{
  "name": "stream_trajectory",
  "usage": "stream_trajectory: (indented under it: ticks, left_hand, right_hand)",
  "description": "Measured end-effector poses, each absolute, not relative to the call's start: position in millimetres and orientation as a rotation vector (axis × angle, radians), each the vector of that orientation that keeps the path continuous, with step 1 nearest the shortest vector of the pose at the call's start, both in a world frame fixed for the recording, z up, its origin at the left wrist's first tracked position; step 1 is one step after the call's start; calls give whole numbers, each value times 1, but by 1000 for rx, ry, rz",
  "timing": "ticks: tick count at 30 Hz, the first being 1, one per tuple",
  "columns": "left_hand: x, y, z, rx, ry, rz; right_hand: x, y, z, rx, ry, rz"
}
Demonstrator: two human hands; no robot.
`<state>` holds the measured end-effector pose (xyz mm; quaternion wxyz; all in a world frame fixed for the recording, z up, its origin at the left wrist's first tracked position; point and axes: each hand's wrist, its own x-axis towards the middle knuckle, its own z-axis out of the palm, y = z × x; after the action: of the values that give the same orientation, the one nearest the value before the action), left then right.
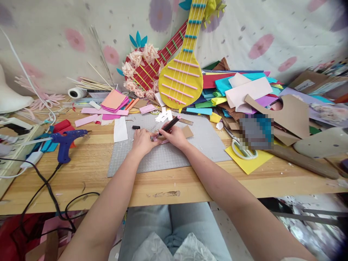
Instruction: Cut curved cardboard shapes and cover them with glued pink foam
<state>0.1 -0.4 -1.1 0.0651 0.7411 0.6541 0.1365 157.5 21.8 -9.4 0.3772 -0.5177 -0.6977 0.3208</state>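
Behind the front edge of the bench (163, 183), the right hand (174, 136) pinches a marker (171, 125), which could stray if the left hand's (144, 142) unclear hold slips.

Your flat rectangular cutting mat (152, 163) is grey, ruled with a fine pale grid; the wooden table (87, 156) is honey-brown. Your slim cylindrical pen (172, 124) is black with a pink end; the small cylindrical cap (136, 127) is also black. Facing you, the yellow, round-bodied, lute-shaped piece (181, 80) carries teal bars along its neck and parallel pink bars across its body; the dark red lute-shaped piece (144, 74) bears green and yellow bars and pale pink, petalled flowers (150, 53). The white cloth backdrop (241, 16) is patterned with pink and purple blooms and grey spots. The pistol-shaped glue gun (64, 144) is deep blue; your denim trousers (148, 222), pale blue.
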Motion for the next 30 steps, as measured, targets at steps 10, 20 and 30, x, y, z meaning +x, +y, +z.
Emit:
stream_trajectory:
  ticks: [10, 20, 30]
  left_hand:
    - [0, -1, 0, 2237, 1973, 390]
    - [0, -2, 2, 2254, 1970, 355]
    - [0, -2, 2, 2255, 1951, 387]
  right_hand:
    - [160, 19, -8, -1251, -1870, 853]
    - [166, 22, -5, -1244, -1829, 950]
    - [169, 39, 12, -1436, -1925, 939]
